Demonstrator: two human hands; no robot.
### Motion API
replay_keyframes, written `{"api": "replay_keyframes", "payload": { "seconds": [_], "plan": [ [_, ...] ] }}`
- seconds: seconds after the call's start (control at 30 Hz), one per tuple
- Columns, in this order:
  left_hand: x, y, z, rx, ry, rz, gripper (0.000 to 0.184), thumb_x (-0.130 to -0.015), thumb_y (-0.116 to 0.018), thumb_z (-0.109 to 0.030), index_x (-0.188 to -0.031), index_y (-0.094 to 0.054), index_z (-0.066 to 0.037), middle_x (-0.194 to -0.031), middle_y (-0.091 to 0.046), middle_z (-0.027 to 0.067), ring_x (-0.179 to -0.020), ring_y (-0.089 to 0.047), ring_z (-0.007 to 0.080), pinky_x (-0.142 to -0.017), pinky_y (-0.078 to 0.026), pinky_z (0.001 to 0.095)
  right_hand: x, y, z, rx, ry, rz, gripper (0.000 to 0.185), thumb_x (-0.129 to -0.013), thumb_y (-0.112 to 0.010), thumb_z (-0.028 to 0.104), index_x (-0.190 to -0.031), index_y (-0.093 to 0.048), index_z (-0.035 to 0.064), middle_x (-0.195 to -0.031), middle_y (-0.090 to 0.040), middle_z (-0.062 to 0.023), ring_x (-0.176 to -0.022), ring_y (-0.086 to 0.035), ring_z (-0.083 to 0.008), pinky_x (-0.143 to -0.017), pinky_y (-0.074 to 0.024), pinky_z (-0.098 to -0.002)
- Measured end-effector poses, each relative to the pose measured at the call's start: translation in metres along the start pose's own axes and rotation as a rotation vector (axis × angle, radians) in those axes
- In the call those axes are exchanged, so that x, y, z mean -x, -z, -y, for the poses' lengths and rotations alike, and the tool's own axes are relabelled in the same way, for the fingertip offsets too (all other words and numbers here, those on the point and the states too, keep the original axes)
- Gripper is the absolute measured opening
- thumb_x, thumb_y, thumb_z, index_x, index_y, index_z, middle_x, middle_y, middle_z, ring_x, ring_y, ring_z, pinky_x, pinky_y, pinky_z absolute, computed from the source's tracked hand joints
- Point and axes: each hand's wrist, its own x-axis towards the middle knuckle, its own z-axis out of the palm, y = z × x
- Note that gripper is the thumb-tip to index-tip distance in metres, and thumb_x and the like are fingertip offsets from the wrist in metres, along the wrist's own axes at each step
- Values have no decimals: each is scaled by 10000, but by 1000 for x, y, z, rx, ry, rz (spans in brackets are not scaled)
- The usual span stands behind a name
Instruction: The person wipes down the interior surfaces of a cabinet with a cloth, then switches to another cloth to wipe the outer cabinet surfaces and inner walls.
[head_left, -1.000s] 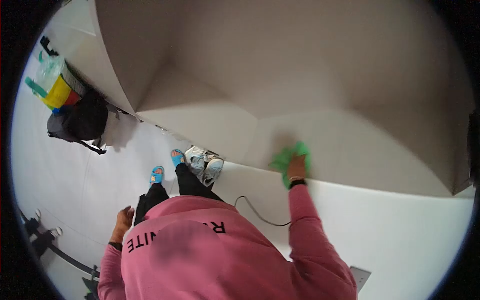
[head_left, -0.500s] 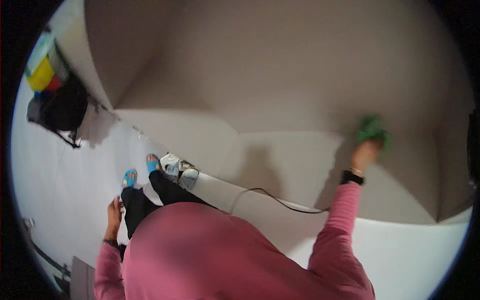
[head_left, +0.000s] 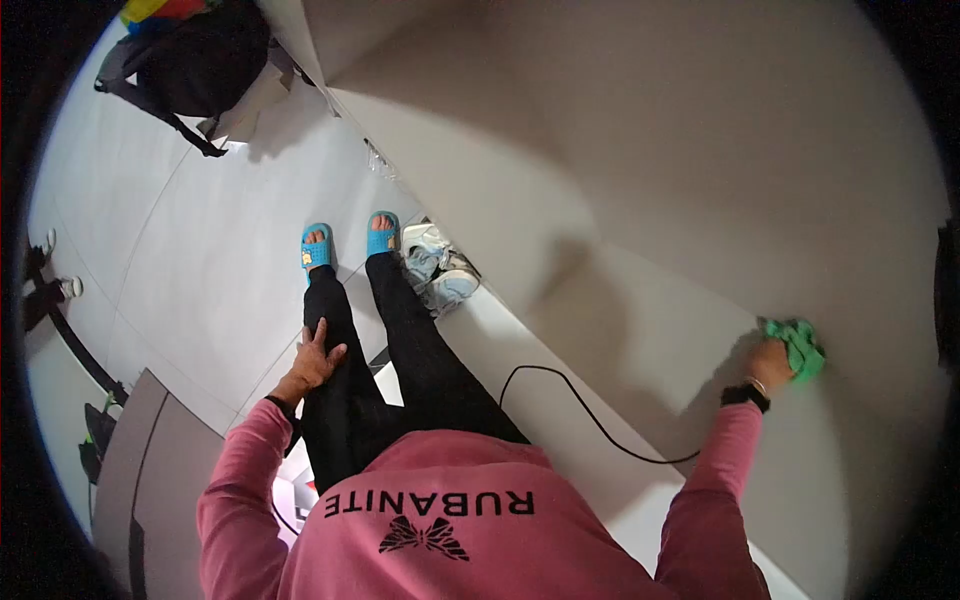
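My right hand is closed on a crumpled green cloth, pressed against the pale inner surface of a large box-like recess at the right. A black band circles that wrist. At the left, my left hand rests against my thigh in black trousers, fingers spread and nothing held.
A black cable loops along the recess's front edge. White and light-blue shoes stand beside my feet in blue sandals. A black bag lies at the upper left. Another person's feet show at the far left.
My right hand has carried the green cloth rightward across the recess. My left hand has come up against my thigh. The view has turned, bringing the bag nearer the top edge.
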Motion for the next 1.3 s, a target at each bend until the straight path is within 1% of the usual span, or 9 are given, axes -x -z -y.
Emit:
{"api": "replay_keyframes", "payload": {
  "seconds": [0.07,0.13,0.27,0.4,0.63,0.83,0.93,1.07,1.3],
  "plan": [
    [-7,-8,6,8,143,67,883,-808,-518,-559,-1413,-104,-68,-1325,-220,386,-1138,-400,518,-941,-387,480,24,-16,53,105,99,-273,322,-789,-580,223,-1083,-598,91,-1149,-573,-125,-1065,-539,-301,-856,-422,-452],
    [-5,-6,12,-23,167,90,884,-809,-520,-556,-1411,-105,-59,-1312,-241,388,-1136,-404,517,-941,-388,475,38,-35,105,-13,153,-86,530,-815,-554,246,-1290,-407,61,-1305,-411,-176,-1213,-353,-403,-950,-309,-538],
    [2,20,16,-64,199,218,909,-812,-527,-546,-1394,-101,6,-1248,-358,382,-1141,-427,478,-951,-388,448,53,-91,201,-75,252,230,599,-862,-456,330,-1270,-343,-94,-1282,-392,-211,-1215,-332,-362,-1017,-237,-461],
    [17,22,48,-6,192,300,929,-820,-528,-527,-1352,-106,108,-1186,-450,365,-1148,-457,414,-957,-388,404,73,-113,244,-143,230,45,499,-870,-445,293,-1225,-413,-56,-1205,-460,-178,-1151,-395,-317,-992,-279,-400],
    [17,17,33,22,268,206,976,-799,-515,-589,-1362,-100,91,-1182,-449,365,-1140,-453,435,-957,-382,423,84,-156,319,-473,355,60,262,-830,-469,204,-1005,-557,28,-1034,-572,-161,-1043,-500,-309,-893,-378,-401],
    [-3,-15,27,-72,360,102,955,-798,-477,-625,-1385,-103,28,-1201,-399,363,-1131,-431,467,-947,-372,469,153,-145,410,-1128,295,437,438,-864,-474,247,-1191,-462,-44,-1200,-487,-251,-1124,-452,-394,-964,-348,-433],
    [4,-24,29,-144,361,96,891,-808,-504,-575,-1376,-161,20,-1205,-409,324,-1120,-438,448,-941,-378,465,192,-159,441,-1326,167,229,553,-890,-452,326,-1294,-363,-40,-1314,-374,-282,-1218,-366,-403,-1008,-306,-433],
    [8,-26,23,-240,348,94,828,-808,-544,-509,-1371,-209,-2,-1266,-368,292,-1156,-405,425,-939,-381,473,178,-153,419,-1128,187,41,689,-885,-442,446,-1353,-266,-29,-1394,-240,-284,-1282,-260,-418,-1047,-253,-443],
    [0,-19,20,-418,325,117,766,-814,-546,-468,-1352,-257,-4,-1269,-377,266,-1146,-415,408,-912,-401,472,174,-133,483,-1250,-147,-57,696,-884,-397,439,-1315,-290,-97,-1355,-268,-332,-1259,-306,-405,-1026,-276,-450]
  ]
}}
